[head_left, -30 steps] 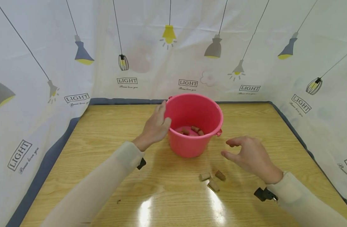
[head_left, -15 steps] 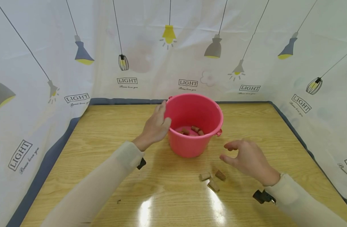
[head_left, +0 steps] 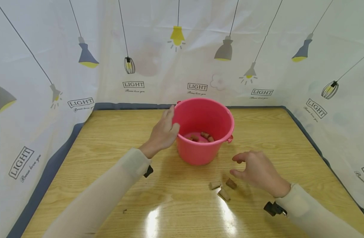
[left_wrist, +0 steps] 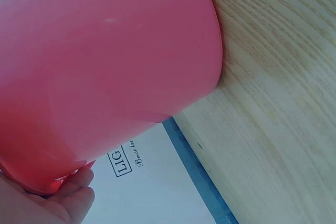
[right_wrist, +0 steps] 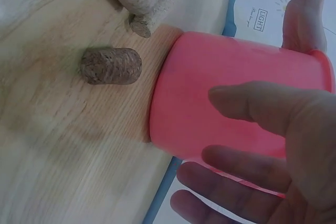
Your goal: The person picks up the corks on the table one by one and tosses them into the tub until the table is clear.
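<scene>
the head view looks forward and down across the counter (head_left: 107,138); both wrist views sit close, tipped sideways, the left mostly on the bucket (left_wrist: 110,66), the right sharing bucket and loose corks (right_wrist: 111,66) with the head view.

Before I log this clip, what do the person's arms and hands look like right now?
The left hand and right hand are bare, without gloves. The left sleeve and right sleeve are long, plain and cream. Small black devices sit at both wrists; no cable is visible.
</scene>
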`<state>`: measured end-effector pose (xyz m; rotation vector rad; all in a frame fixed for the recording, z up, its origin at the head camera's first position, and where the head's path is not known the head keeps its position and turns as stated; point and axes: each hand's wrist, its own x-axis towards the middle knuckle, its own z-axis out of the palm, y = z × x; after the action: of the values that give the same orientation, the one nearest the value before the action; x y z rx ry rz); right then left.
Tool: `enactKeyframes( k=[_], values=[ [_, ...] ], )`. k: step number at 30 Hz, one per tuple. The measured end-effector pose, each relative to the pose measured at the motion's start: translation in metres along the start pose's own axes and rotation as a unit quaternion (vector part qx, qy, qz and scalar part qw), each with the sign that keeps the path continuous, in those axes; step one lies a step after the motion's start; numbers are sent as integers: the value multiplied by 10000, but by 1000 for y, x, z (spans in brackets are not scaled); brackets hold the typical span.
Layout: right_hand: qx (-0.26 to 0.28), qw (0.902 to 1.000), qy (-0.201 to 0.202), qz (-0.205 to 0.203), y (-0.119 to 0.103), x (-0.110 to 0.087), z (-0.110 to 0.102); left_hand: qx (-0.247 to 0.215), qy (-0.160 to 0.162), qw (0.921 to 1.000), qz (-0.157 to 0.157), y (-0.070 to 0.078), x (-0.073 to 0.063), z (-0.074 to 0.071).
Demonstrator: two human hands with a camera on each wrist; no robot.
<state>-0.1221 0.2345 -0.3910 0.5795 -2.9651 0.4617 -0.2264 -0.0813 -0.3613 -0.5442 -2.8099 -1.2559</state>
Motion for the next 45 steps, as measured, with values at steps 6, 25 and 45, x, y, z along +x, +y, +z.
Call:
enactKeyframes(
  k=[6,25,45],
  values=[
    [87,9989,-440,119,-3,-1,4,3,-11,10000,4,0,0,0],
    [18,9982,-528,-294,-4,-6,20,-11,-4,10000,-14,-2,0,0],
    [176,9973,-668,-244,-5,-6,35,-19,22,10000,-46,-1,0,1]
  ],
)
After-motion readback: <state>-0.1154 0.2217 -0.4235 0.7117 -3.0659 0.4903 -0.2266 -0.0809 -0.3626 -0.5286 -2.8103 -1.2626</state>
